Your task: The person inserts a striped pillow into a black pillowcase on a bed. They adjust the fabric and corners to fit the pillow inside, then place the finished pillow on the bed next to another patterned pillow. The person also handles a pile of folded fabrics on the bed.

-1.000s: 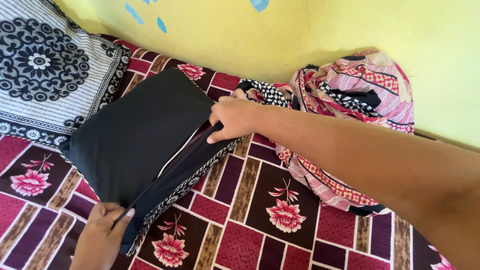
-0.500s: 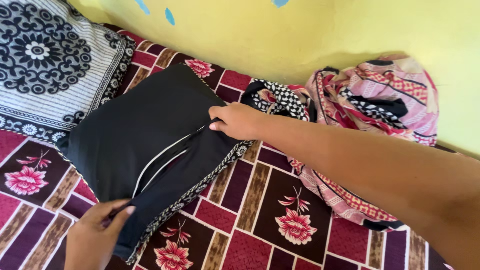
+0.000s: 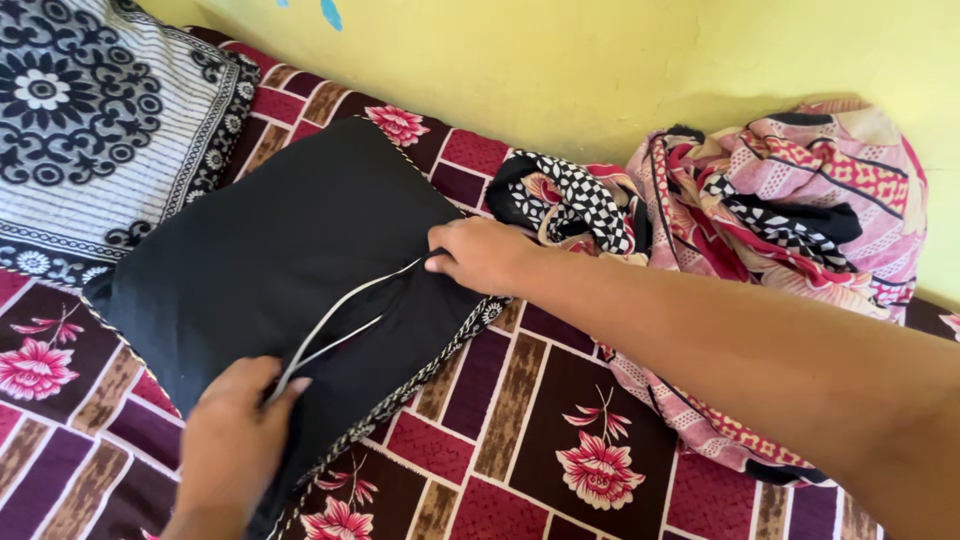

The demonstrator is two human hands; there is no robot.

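Note:
A black cushion (image 3: 270, 250) with a patterned edge lies on a bed covered by a maroon floral sheet (image 3: 520, 400). A pale seam runs across its back where the cover's flap overlaps. My left hand (image 3: 235, 440) pinches the flap's near end at the cushion's lower edge. My right hand (image 3: 480, 255) grips the far end of the same flap at the cushion's right edge. Both hands hold the cover's fabric.
A white pillow (image 3: 90, 130) with a black floral pattern lies at the upper left. A crumpled pink patterned cloth (image 3: 790, 210) with a black-and-white checked piece (image 3: 570, 200) is heaped against the yellow wall (image 3: 560, 60) at the right.
The flap's gap has narrowed as both hands drew the fabric over the cushion. My left hand has moved up onto the cushion's near edge. The camera shifted slightly left.

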